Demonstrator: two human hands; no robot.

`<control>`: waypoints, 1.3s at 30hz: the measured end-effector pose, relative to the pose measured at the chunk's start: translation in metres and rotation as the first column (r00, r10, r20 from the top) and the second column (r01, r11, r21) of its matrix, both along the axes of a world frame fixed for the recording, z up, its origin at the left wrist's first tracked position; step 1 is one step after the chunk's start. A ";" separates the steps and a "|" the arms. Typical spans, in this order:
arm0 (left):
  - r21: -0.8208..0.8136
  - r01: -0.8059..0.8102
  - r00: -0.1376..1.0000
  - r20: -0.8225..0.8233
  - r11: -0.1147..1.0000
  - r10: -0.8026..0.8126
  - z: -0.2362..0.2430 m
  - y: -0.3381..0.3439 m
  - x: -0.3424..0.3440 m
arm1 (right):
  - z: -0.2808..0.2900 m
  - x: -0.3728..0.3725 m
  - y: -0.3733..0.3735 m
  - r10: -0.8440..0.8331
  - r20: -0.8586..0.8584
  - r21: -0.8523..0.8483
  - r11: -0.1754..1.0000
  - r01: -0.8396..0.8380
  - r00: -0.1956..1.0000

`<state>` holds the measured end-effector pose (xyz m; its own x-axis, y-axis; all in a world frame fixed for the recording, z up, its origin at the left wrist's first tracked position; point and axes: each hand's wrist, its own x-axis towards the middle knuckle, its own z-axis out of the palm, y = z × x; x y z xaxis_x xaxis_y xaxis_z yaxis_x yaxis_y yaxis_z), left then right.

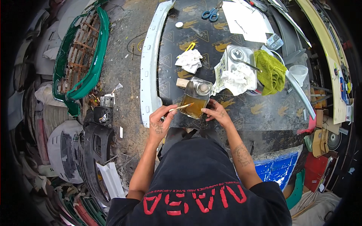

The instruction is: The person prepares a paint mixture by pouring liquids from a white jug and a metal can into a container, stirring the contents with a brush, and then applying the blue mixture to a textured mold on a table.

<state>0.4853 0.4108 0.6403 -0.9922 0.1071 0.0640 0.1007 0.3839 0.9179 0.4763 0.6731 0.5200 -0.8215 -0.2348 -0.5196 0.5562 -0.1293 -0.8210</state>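
Note:
My left hand (161, 119) is closed, pinching a thin pale wooden stick (184, 106) with a darker brownish tip, like a small paintbrush. Its tip lies over the amber-brown face of a rectangular metal can (198, 98), which has a round cap and sits at the near edge of the dark tabletop. At the can's right edge my right hand (217, 113) grips it with thumb and fingers. A small wooden block (182, 82) touches the can's far left side. Whether the amber face is liquid or a coating I cannot tell.
Beyond the can lie a crumpled white cloth (189, 60), a second metal can (237, 56) with white tissue (239, 80), and a green towel (269, 71). Blue scissors (211, 14) lie farther back. A long pale bumper strip (150, 67) runs along the left table edge; a green bumper (102, 49) stands beyond.

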 end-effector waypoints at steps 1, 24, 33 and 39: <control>-0.014 0.006 1.000 -0.012 1.000 -0.006 -0.001 0.002 -0.001 | -0.001 0.000 0.000 0.001 0.000 0.000 1.000 -0.001 1.000; -0.307 0.313 0.930 -0.090 0.899 -0.355 -0.012 0.029 -0.006 | -0.002 0.006 0.020 -0.049 0.020 -0.078 0.996 0.050 0.999; -0.266 0.227 0.957 -0.116 0.937 -0.265 -0.020 0.039 -0.001 | 0.000 0.016 0.028 -0.028 0.028 -0.045 0.999 0.030 0.999; -0.301 0.340 0.906 -0.150 0.891 -0.396 -0.020 0.033 -0.018 | 0.012 0.037 0.026 -0.129 -0.051 -0.002 0.992 0.129 0.990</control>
